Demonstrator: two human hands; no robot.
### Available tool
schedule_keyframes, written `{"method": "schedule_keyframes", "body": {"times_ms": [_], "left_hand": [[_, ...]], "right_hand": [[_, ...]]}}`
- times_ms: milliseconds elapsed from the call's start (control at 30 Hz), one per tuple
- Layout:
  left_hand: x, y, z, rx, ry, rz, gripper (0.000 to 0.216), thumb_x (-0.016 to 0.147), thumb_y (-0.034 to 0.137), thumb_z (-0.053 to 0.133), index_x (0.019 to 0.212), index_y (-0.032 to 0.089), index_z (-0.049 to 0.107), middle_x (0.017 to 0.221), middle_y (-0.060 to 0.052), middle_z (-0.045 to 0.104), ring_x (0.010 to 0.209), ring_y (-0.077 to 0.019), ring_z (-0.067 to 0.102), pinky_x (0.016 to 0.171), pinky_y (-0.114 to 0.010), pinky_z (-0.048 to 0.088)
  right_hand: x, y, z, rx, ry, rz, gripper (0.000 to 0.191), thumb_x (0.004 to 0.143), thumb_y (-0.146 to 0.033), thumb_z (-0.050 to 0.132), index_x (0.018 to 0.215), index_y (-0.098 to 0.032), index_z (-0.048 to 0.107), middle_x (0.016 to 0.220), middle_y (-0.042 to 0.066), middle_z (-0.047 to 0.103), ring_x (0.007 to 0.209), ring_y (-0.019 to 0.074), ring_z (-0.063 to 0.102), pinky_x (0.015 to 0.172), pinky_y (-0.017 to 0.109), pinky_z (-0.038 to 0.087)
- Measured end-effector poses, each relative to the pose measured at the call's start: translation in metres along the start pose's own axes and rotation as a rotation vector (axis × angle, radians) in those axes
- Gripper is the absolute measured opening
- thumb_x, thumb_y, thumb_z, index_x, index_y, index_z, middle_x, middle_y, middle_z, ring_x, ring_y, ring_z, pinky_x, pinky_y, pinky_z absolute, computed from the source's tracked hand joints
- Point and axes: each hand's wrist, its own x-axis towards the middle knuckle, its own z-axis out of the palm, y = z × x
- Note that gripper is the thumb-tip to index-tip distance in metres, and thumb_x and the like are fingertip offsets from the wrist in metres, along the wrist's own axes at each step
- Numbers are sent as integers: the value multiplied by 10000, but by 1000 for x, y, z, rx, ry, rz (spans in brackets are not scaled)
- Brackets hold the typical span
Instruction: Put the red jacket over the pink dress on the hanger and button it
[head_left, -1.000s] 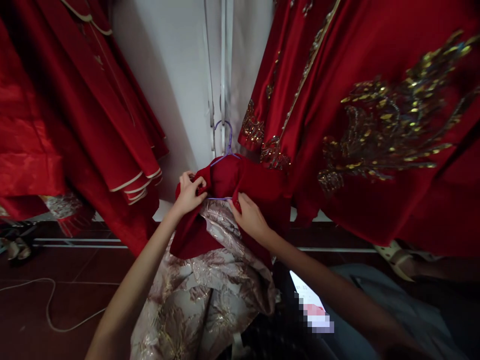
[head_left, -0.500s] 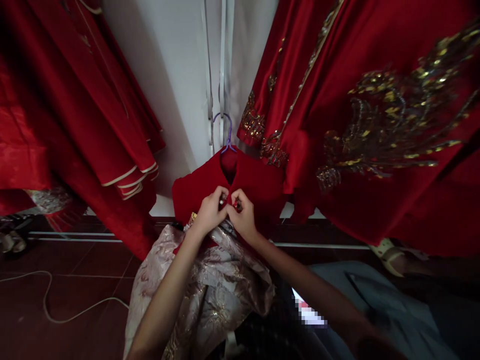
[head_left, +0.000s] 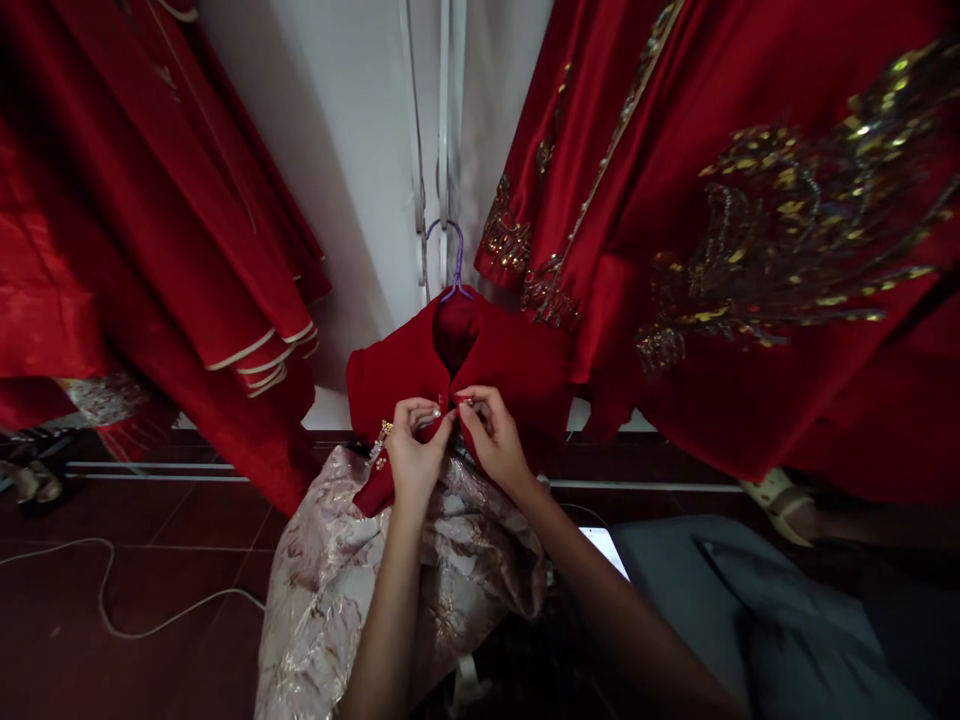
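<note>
A small red jacket (head_left: pixel 517 365) hangs on a purple hanger (head_left: pixel 454 262) hooked to a white rail on the wall. Under it spreads a pale gold brocade skirt (head_left: pixel 352 590). My left hand (head_left: pixel 415 450) and my right hand (head_left: pixel 491 435) meet at the jacket's front opening, just below the neckline. Both pinch the two front edges together, fingertips almost touching at a small fastening. A gold tassel ornament (head_left: pixel 381 436) dangles from the jacket beside my left hand.
Red robes (head_left: pixel 187 230) hang at the left, and a red gown with gold embroidery (head_left: pixel 750 250) hangs at the right. A white cable (head_left: pixel 112 620) lies on the dark red floor. A lit screen (head_left: pixel 604 545) and grey cloth (head_left: pixel 750 620) sit at the lower right.
Both hands moved from the jacket's sides to its front, closed the opening, and now pinch slightly lower on it. The hanger bar and lining are covered.
</note>
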Motion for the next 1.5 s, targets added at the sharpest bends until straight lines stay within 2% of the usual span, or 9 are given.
{"method": "schedule_keyframes", "body": {"times_ms": [133, 367, 633, 767, 867, 1033, 1267, 1500], "left_hand": [[1, 0, -3, 26, -65, -16, 170, 740, 241, 644, 850, 162, 541, 831, -26, 634, 796, -121, 637, 781, -248, 506], [7, 17, -8, 352, -187, 80, 81, 784, 263, 585, 823, 195, 602, 796, -6, 677, 748, -138, 650, 735, -250, 505], [8, 24, -11, 338, -217, 44, 111, 785, 256, 579, 853, 200, 645, 846, -18, 706, 773, -150, 668, 723, -251, 523], [4, 33, -10, 231, -276, 58, 160, 779, 260, 586, 909, 191, 649, 866, -21, 708, 781, -138, 673, 763, -251, 537], [5, 38, -8, 188, -263, 66, 149, 777, 262, 588, 882, 178, 652, 840, -20, 708, 751, -126, 673, 753, -241, 543], [14, 37, -8, 292, -324, 60, 136, 774, 269, 589, 861, 189, 656, 808, -15, 706, 746, -138, 672, 732, -249, 546], [18, 35, -8, 271, -347, 30, 139, 775, 284, 592, 859, 186, 645, 818, -29, 706, 759, -153, 677, 724, -263, 549], [23, 39, -8, 357, -462, 67, 137, 768, 219, 578, 892, 198, 633, 844, -11, 707, 759, -141, 673, 724, -247, 536]], "right_hand": [[0, -7, -6, -135, -53, -71, 199, 894, -285, 459, 1061, -216, 541, 972, 52, 582, 842, 147, 557, 731, 272, 469], [7, -12, -10, -286, -109, -182, 231, 899, -256, 451, 1096, -211, 564, 947, 55, 588, 813, 145, 553, 728, 281, 468], [5, -15, -16, -280, -119, -164, 227, 898, -275, 464, 1091, -214, 566, 1006, 59, 618, 850, 150, 590, 692, 269, 493], [5, -19, -17, -281, -92, -184, 229, 904, -269, 456, 1091, -224, 579, 1046, 53, 627, 950, 158, 590, 781, 282, 498], [6, -21, -20, -296, -86, -200, 253, 911, -256, 441, 1113, -231, 591, 1047, 48, 635, 961, 154, 590, 830, 291, 488], [9, -19, -25, -273, -93, -152, 287, 902, -272, 461, 1155, -259, 595, 1027, 44, 645, 924, 158, 606, 791, 299, 512], [11, -15, -26, -189, -96, -60, 276, 884, -307, 484, 1116, -262, 625, 1044, 54, 643, 931, 176, 616, 767, 314, 542], [14, -12, -34, -160, -128, -23, 299, 842, -288, 555, 1130, -255, 626, 958, 45, 643, 831, 148, 627, 710, 277, 546]]}}
